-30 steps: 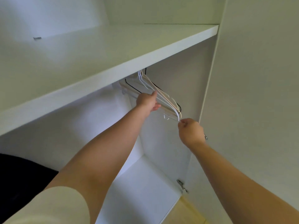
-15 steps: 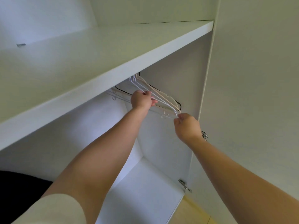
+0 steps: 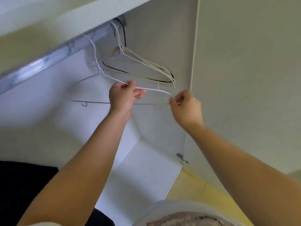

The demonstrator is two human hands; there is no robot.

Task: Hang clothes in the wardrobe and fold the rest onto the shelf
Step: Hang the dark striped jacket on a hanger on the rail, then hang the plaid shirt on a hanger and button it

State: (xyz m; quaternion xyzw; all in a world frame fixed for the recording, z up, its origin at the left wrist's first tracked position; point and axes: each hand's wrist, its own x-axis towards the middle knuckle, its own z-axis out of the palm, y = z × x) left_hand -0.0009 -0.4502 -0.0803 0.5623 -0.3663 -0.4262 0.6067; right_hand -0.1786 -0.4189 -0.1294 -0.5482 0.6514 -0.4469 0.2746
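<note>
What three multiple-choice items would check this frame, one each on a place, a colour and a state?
1. Where are the spare hangers?
A. bunched at the right end of the rail
B. on the wardrobe floor
C. on the door

2. What colour is the hanger set apart from them?
A. black
B. red
C. white

3. How do the left hand and right hand stand to that hanger?
A. both hold it
B. only the left holds it
C. neither touches it

Answers:
1 A, they cluster on the rail next to the side wall.
2 C, its wire shows white from hook to shoulder.
3 A, each hand pinches the wire, the right one at its end.
</note>
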